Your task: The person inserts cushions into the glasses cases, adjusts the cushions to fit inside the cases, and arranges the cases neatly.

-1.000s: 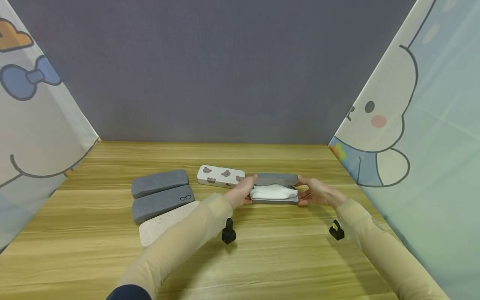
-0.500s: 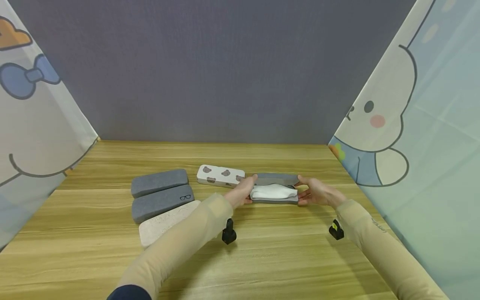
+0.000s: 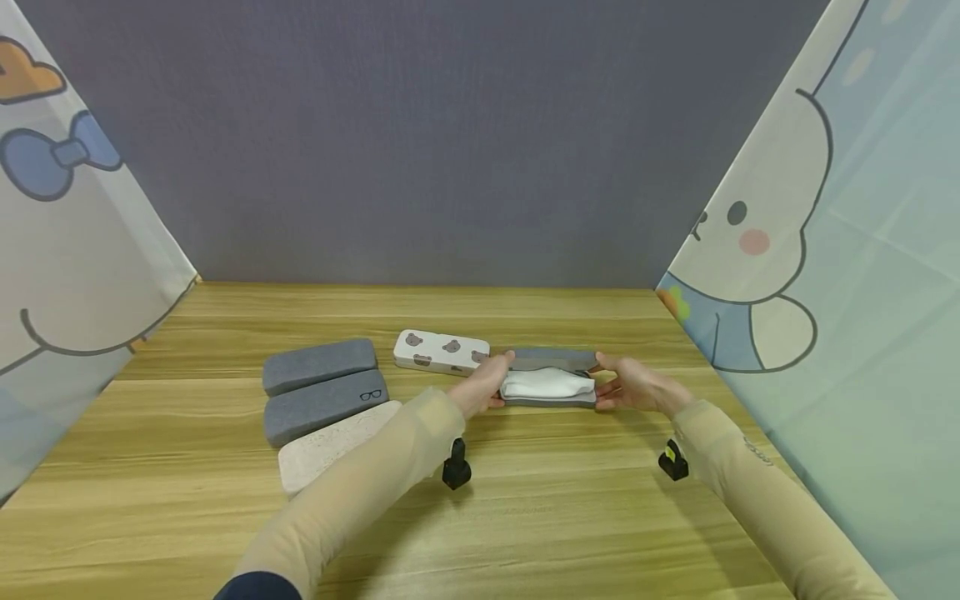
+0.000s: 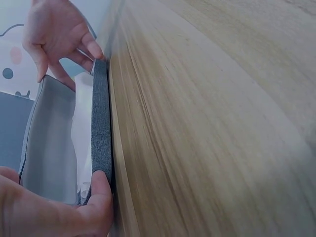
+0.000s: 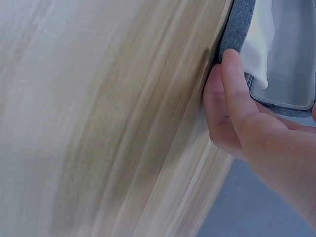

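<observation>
A grey glasses case [image 3: 555, 359] lies with its lid raised on the wooden table. White cloth [image 3: 546, 383] fills its lower half; whatever is under the cloth is hidden. My left hand [image 3: 482, 387] grips the case's left end, thumb at the lid and a finger on the fabric side of the base. At the opposite end my right hand [image 3: 636, 386] holds it the same way, thumb by the lid corner, fingers at the base. The left wrist view shows the lid's smooth grey lining [image 4: 52, 140] and both hands. In the right wrist view, two fingertips press the base's end.
Just left of the case sits a white case with bear prints [image 3: 441, 350]. Farther left are a plain grey case [image 3: 321, 367], a grey case with a glasses drawing [image 3: 322, 408] and a pale speckled case [image 3: 330, 446], partly behind my left sleeve. A dark wall [image 3: 435, 150] stands behind.
</observation>
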`<action>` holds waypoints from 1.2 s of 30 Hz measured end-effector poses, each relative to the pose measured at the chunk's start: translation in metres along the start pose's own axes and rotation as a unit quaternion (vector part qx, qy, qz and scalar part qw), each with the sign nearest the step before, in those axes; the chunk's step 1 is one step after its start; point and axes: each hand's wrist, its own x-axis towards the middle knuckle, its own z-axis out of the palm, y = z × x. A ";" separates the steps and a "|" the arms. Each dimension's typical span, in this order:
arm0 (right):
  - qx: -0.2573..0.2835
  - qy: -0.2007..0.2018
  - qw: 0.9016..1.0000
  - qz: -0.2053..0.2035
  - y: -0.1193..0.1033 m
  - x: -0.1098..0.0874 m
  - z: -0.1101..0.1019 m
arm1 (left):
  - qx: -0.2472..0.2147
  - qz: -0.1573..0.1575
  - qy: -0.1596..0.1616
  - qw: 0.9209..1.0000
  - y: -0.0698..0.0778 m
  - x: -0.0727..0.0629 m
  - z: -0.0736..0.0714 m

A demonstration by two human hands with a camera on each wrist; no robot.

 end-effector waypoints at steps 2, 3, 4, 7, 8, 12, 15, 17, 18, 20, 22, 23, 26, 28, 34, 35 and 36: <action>0.001 -0.003 1.000 -0.002 0.000 -0.001 0.000 | 0.002 0.001 0.002 1.000 0.000 -0.001 0.000; 0.002 -0.004 1.000 -0.003 0.000 -0.001 0.000 | 0.003 0.002 0.003 1.000 0.000 -0.001 0.000; 0.004 -0.004 1.000 -0.003 0.000 -0.001 0.000 | 0.004 0.002 0.004 1.000 0.000 -0.001 0.001; 0.008 -0.004 1.000 -0.003 0.000 -0.001 0.000 | 0.005 0.002 0.003 1.000 0.000 -0.002 0.001; 0.010 -0.004 1.000 -0.002 0.001 -0.001 0.001 | 0.005 0.002 0.002 1.000 -0.001 -0.002 0.001; 0.008 -0.003 1.000 -0.001 0.001 -0.001 0.001 | 0.005 0.003 0.000 1.000 -0.001 -0.001 0.000; 0.010 -0.003 1.000 -0.003 0.001 -0.002 0.001 | 0.007 0.004 -0.001 1.000 -0.002 0.001 0.000; 0.015 -0.003 1.000 -0.005 0.001 -0.002 0.001 | 0.009 0.005 -0.003 1.000 -0.002 0.002 0.000; 0.016 -0.004 1.000 -0.007 0.001 -0.002 0.001 | 0.011 0.006 -0.004 1.000 -0.002 0.002 -0.001; 0.020 -0.006 1.000 -0.009 0.002 -0.003 0.001 | 0.013 0.007 -0.007 1.000 -0.003 0.003 -0.001; 0.018 -0.007 1.000 -0.010 0.002 -0.003 0.001 | 0.015 0.007 -0.010 1.000 -0.003 0.003 -0.001; 0.016 -0.008 1.000 -0.011 0.002 -0.003 0.001 | 0.015 0.007 -0.011 1.000 -0.003 0.003 -0.001; 0.012 -0.009 1.000 -0.014 0.002 -0.004 0.001 | 0.015 0.008 -0.012 1.000 -0.003 0.004 -0.001; 0.009 -0.008 1.000 -0.017 0.003 -0.004 0.001 | 0.016 0.009 -0.010 1.000 -0.003 0.004 -0.001; 0.003 -0.008 1.000 -0.025 0.003 -0.004 0.001 | 0.013 0.008 -0.004 1.000 -0.003 0.005 -0.001; 0.001 -0.008 1.000 -0.027 0.003 -0.004 0.001 | 0.013 0.008 -0.004 1.000 -0.004 0.005 -0.001; -0.001 -0.009 1.000 -0.028 0.003 -0.004 0.001 | 0.015 0.008 -0.004 1.000 -0.004 0.005 -0.001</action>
